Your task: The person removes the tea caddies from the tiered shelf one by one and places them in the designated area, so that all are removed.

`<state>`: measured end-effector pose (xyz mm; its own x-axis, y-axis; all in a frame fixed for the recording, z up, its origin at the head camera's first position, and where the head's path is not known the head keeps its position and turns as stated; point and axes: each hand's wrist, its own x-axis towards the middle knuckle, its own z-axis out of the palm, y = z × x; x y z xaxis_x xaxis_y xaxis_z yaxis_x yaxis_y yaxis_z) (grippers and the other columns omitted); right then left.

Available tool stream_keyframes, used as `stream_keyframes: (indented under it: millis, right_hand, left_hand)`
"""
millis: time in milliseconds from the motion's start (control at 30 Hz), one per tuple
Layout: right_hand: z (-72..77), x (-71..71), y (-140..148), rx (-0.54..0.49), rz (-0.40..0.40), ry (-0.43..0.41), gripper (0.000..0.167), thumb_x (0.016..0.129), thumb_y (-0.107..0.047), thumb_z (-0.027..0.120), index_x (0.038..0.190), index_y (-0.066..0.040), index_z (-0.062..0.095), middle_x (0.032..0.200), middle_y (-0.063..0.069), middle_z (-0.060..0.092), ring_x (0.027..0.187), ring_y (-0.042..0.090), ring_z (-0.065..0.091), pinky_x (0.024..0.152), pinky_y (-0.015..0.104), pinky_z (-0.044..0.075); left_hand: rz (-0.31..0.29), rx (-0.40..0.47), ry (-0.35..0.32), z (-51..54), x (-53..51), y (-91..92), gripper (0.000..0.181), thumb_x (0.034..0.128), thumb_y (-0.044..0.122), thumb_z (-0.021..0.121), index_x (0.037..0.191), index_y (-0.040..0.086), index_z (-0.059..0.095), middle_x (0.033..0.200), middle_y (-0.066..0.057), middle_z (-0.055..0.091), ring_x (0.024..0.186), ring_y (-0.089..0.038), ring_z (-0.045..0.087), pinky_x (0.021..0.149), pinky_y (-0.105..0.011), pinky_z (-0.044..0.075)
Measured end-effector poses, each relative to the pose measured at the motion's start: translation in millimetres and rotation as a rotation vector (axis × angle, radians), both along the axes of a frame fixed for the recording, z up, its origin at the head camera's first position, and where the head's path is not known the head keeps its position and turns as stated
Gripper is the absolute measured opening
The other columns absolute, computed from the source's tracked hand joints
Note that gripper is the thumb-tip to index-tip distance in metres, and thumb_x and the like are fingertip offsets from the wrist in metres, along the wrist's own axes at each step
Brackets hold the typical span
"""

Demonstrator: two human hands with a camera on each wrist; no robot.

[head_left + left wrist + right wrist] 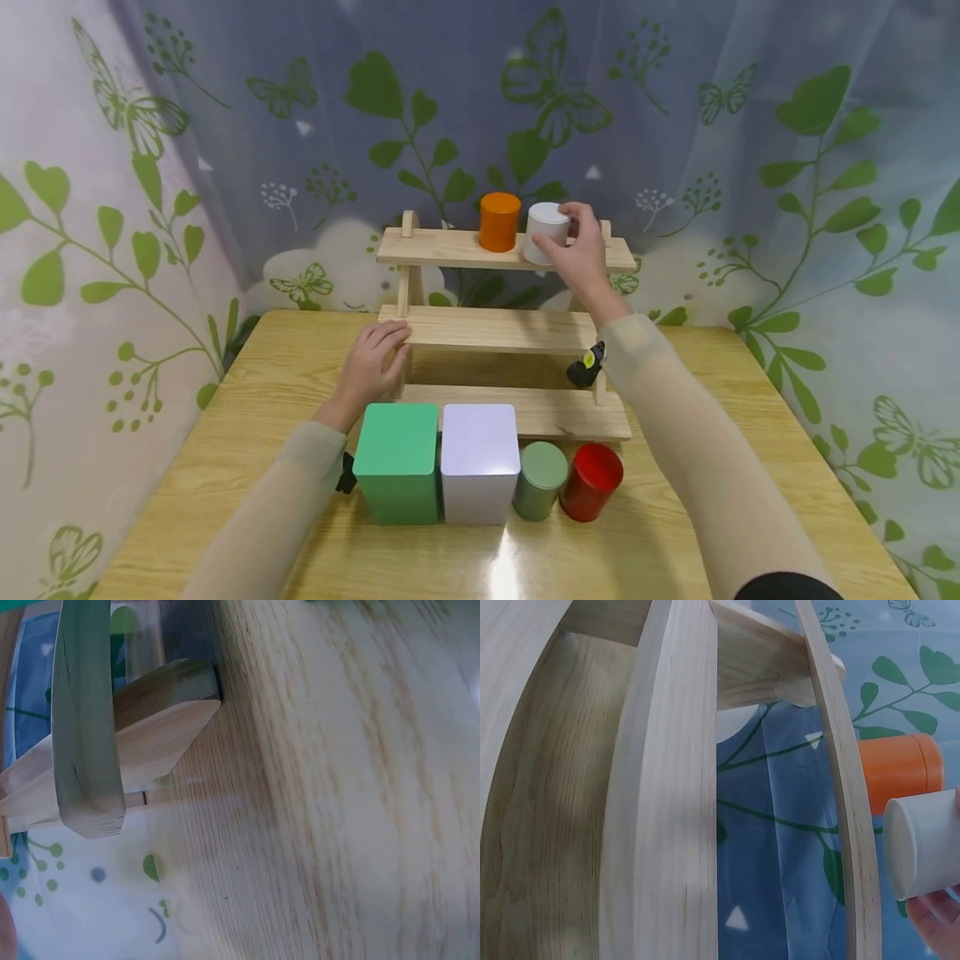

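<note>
My right hand (583,254) grips a white round canister (547,235) by its right side at the top shelf. In the right wrist view the white canister's base (902,851) shows, and it stands a little off the shelf's edge. Just left of it an orange canister (499,222) stands upright on the top tier of a wooden three-step shelf (495,327). My left hand (372,358) rests its fingers on the left end of the middle tier and holds nothing. The left wrist view shows mostly the shelf's side frame (90,720).
In front of the shelf, on the wooden table (247,433), stand a green box (397,467), a white box (480,467), a pale green canister (540,479) and a red canister (592,482). A leaf-patterned curtain (465,108) hangs behind.
</note>
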<state>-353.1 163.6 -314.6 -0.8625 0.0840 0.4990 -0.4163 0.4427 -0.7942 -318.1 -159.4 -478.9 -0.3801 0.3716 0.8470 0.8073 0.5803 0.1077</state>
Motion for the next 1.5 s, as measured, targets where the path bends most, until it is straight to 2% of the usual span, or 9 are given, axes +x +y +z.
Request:
stream_keyframes:
  millis: [200, 433, 533, 800, 1000, 1133, 1267, 1500]
  right_hand:
    - [-3.5, 7.6, -1, -0.027, 0.017, 0.033, 0.05, 0.081, -0.014, 0.073, 0.121, -0.003, 0.045, 0.12, 0.014, 0.05, 0.102, 0.026, 0.052, 0.083, 0.039, 0.048]
    - [-11.7, 17.3, -1, -0.005, 0.032, 0.007, 0.051, 0.081, -0.02, 0.073, 0.122, -0.007, 0.046, 0.123, 0.011, 0.049, 0.101, 0.026, 0.052, 0.082, 0.039, 0.048]
    - [-14.9, 20.9, -1, 0.0, 0.039, 0.021, 0.052, 0.08, -0.021, 0.074, 0.122, -0.006, 0.047, 0.122, 0.011, 0.049, 0.1, 0.027, 0.052, 0.081, 0.039, 0.049]
    - [-20.5, 33.6, -1, -0.01, 0.078, 0.085, 0.049, 0.08, -0.016, 0.074, 0.119, -0.003, 0.048, 0.118, 0.012, 0.05, 0.098, 0.027, 0.055, 0.08, 0.04, 0.05]
    - [-20.8, 43.5, 0, -0.052, 0.119, 0.105, 0.049, 0.08, -0.008, 0.073, 0.12, 0.002, 0.047, 0.119, 0.017, 0.049, 0.098, 0.033, 0.055, 0.08, 0.045, 0.049]
    - [-15.0, 57.5, -1, -0.062, 0.143, 0.126, 0.046, 0.079, 0.001, 0.07, 0.118, 0.007, 0.046, 0.118, 0.022, 0.049, 0.095, 0.036, 0.055, 0.077, 0.044, 0.048]
    - [-8.7, 75.3, -3, -0.052, 0.137, 0.111, 0.045, 0.08, 0.003, 0.069, 0.117, 0.009, 0.045, 0.116, 0.023, 0.05, 0.092, 0.036, 0.055, 0.075, 0.04, 0.047]
    - [-9.9, 89.7, 1, -0.042, 0.157, 0.096, 0.046, 0.081, 0.002, 0.068, 0.119, 0.01, 0.044, 0.115, 0.026, 0.05, 0.097, 0.037, 0.056, 0.079, 0.045, 0.048]
  left_hand:
    - [0.0, 0.01, 0.007, -0.8, -0.7, -0.4, 0.027, 0.0817, 0.005, 0.066, 0.107, -0.005, 0.066, 0.109, -0.018, 0.063, 0.102, -0.033, 0.056, 0.093, -0.044, 0.042]
    - [-0.012, 0.017, 0.025, 1.3, -0.5, 0.0, 0.026, 0.0821, 0.005, 0.064, 0.105, -0.006, 0.066, 0.108, -0.02, 0.063, 0.1, -0.035, 0.057, 0.091, -0.046, 0.042]
    - [-0.012, 0.013, 0.033, 1.5, -0.8, 0.0, 0.025, 0.0836, 0.006, 0.062, 0.105, -0.006, 0.066, 0.108, -0.02, 0.063, 0.099, -0.035, 0.057, 0.091, -0.046, 0.042]
    - [0.008, -0.004, 0.025, 0.2, -0.9, -0.5, 0.027, 0.0809, 0.005, 0.065, 0.106, -0.005, 0.066, 0.109, -0.019, 0.063, 0.101, -0.034, 0.056, 0.092, -0.045, 0.042]
    - [0.011, -0.002, 0.01, 0.0, -1.3, -0.7, 0.028, 0.0805, 0.004, 0.066, 0.107, -0.005, 0.065, 0.11, -0.018, 0.063, 0.103, -0.033, 0.056, 0.095, -0.044, 0.04]
    - [0.003, 0.007, 0.021, -0.6, -1.9, -0.5, 0.029, 0.0785, 0.003, 0.067, 0.107, -0.005, 0.065, 0.109, -0.019, 0.063, 0.102, -0.034, 0.056, 0.094, -0.045, 0.04]
    - [0.003, 0.006, 0.027, -1.1, -2.1, 0.0, 0.03, 0.0772, 0.001, 0.068, 0.106, -0.005, 0.066, 0.109, -0.019, 0.063, 0.102, -0.034, 0.056, 0.094, -0.045, 0.041]
    - [-0.015, 0.014, 0.038, -2.7, -2.8, 1.0, 0.028, 0.079, 0.002, 0.066, 0.106, -0.006, 0.066, 0.108, -0.02, 0.063, 0.1, -0.036, 0.056, 0.092, -0.046, 0.041]
